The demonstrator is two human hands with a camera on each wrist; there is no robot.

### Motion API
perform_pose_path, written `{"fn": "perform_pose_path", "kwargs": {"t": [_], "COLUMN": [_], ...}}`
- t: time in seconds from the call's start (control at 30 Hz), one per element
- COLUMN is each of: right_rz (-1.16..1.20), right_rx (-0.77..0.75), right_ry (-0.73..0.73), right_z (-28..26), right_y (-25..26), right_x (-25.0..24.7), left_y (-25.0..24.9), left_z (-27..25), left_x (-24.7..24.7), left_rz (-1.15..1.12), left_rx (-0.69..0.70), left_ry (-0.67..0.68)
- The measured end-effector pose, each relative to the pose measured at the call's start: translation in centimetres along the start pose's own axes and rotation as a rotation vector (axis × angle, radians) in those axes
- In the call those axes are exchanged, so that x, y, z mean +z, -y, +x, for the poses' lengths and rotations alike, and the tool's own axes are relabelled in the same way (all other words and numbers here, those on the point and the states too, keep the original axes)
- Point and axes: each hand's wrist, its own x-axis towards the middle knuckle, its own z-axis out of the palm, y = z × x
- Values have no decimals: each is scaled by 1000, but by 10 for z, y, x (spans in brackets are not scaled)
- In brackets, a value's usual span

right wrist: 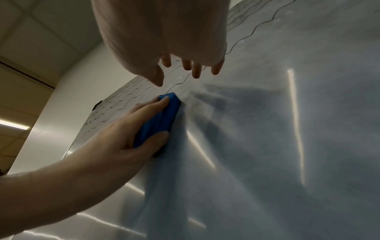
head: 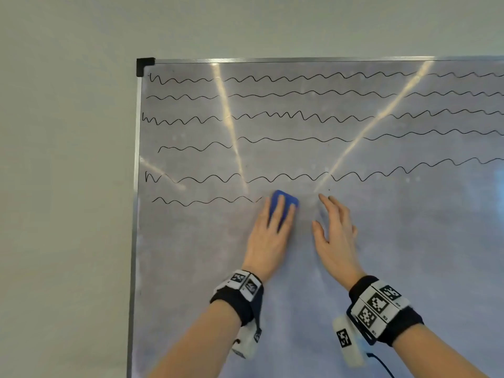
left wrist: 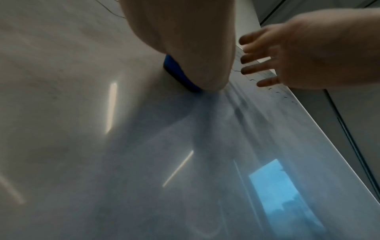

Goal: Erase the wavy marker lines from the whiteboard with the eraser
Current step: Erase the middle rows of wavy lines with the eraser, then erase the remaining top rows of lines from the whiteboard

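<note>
Pale plain wall (head: 65,159); tiled ceiling (right wrist: 41,32) with strip light (right wrist: 12,124).

Both arms reach up and forward, side by side. Each wrist wears a black band with small black-and-white squares on it.

The left hand (head: 268,236) is on the left. Its fingers (head: 275,211) lie long and flat on top of the blue eraser (head: 285,201), and its thumb (right wrist: 153,141) curls along the near side (so the hand grips it from two sides). The palm sits flat and low.

The right hand (head: 335,238) is just beside it on the right, with nothing in it. Its fingers (right wrist: 196,70) are straight and spread a little. Its thumb (head: 319,230) points out to the left, toward the other hand. The two hands do not touch.
</note>
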Motion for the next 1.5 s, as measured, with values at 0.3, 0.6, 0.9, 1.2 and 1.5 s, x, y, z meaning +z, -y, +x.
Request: {"fn": "perform_pose_path", "kwargs": {"t": [0.3, 0.6, 0.9, 1.2, 1.5], "right_rz": [12, -11, 22, 12, -22], "right_rx": [-12, -62, -34, -49, -7], "right_ry": [8, 65, 77, 41, 16], "right_z": [-2, -5, -12, -4, -6], "right_y": [-2, 12, 16, 55, 72], "right_x": [-2, 4, 1, 37, 65], "left_y": [52, -2, 70, 47, 105], "left_z": [-29, 0, -52, -29, -53], "left_x": [-20, -10, -42, -31, -53], "left_rz": [87, 40, 110, 89, 33], "left_rx": [-191, 87, -365, 141, -323], "left_ry": [29, 95, 40, 103, 58]}}
